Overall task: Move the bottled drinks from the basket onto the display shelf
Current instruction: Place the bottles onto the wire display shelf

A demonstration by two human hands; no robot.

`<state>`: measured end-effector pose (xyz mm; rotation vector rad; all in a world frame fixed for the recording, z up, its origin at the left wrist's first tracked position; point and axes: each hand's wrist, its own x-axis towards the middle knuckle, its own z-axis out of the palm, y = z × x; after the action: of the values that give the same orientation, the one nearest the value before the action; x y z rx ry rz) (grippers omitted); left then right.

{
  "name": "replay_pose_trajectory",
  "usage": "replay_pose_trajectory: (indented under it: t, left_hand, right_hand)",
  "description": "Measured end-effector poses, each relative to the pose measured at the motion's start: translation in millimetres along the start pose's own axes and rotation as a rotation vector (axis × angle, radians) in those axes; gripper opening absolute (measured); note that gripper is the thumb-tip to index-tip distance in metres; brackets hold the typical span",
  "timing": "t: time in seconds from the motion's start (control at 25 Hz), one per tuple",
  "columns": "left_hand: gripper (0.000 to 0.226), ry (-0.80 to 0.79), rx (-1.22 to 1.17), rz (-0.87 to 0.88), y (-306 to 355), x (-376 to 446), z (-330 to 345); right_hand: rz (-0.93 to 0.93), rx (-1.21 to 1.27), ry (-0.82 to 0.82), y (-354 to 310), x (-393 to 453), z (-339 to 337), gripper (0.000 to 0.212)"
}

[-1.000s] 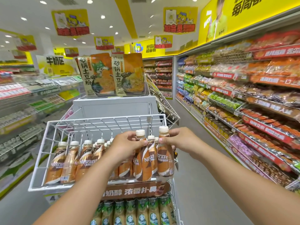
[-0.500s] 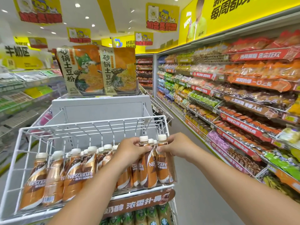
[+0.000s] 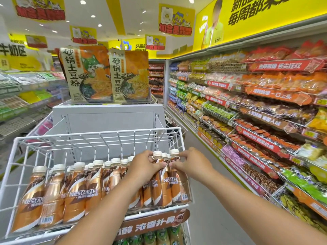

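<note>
A white wire display shelf point(image 3: 99, 134) holds a row of brown Nescafe coffee bottles point(image 3: 76, 191) with cream caps, standing upright. At the row's right end my left hand point(image 3: 143, 169) grips the neck and shoulder of one bottle point(image 3: 161, 188). My right hand point(image 3: 192, 165) pinches the neck of the outermost bottle point(image 3: 178, 188), just beside the shelf's right wire wall. Both bottles stand on the shelf floor among the others. No basket is in view.
A lower tier of green-capped bottles point(image 3: 155, 236) sits under a brown price banner point(image 3: 152, 225). Two noodle packs point(image 3: 106, 75) stand on the grey unit behind the shelf. Snack shelves point(image 3: 256, 121) line the aisle on the right, and more shelving point(image 3: 21, 96) runs along the left.
Both hands have stayed on the bottles at the right end of the row, closing in a little on their necks. My view has shifted, so the shelf sits lower and larger.
</note>
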<state>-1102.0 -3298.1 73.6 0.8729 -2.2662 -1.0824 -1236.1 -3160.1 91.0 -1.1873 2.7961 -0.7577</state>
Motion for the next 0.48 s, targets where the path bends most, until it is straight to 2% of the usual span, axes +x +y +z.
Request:
replay_pose_trajectory:
  t: [0.08, 0.28, 0.48]
  left_hand:
    - [0.075, 0.006, -0.010, -0.006, 1, 1, 1]
    - [0.069, 0.041, 0.033, 0.029, 4, -4, -3]
    - [0.067, 0.105, 0.370, 0.217, 1, -14, -12]
  right_hand:
    - [-0.031, -0.030, -0.001, 2, -3, 0, 0.069]
    - [-0.109, -0.039, 0.003, 18, -8, -5, 0.058]
    - [-0.271, -0.014, 0.087, 32, -16, -13, 0.051]
